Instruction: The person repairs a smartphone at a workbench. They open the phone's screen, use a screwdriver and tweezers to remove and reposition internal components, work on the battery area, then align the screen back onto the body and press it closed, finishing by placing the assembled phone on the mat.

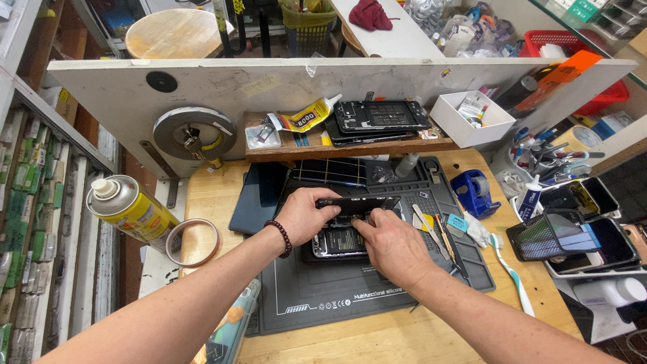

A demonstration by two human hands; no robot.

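Hands, left and right, pinch an opened phone, hiding its upper half and connectors.

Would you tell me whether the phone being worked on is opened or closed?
Opened: the phone shows its insides, with a dark panel lifted above it.

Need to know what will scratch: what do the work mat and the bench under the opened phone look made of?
Work mat: looks like soft silicone or rubber, matte dark grey, with moulded compartments along its edges. Bench: pale wood, visible grain, worn finish. Both hands, left hand and right hand, grip the opened phone.
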